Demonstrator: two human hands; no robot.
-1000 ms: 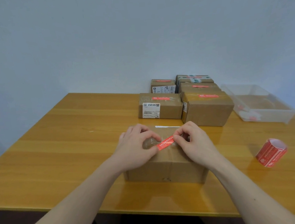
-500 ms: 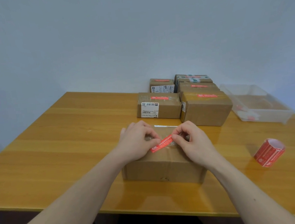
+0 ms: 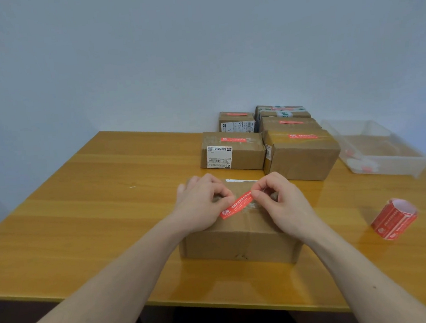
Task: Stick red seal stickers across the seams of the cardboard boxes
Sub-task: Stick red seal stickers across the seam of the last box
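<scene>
Hands (image 3: 239,205) on red seal sticker (image 3: 237,205)

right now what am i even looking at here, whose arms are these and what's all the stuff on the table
This is one camera worn on a person's head, looking down at their own bare arms; there is no machine. On the wooden table stands a cardboard box. The left hand and right hand each pinch an end of a red seal sticker over the box top. Behind it stand five boxes already stickered. To the right lie a roll of red stickers and a clear plastic bin.
</scene>
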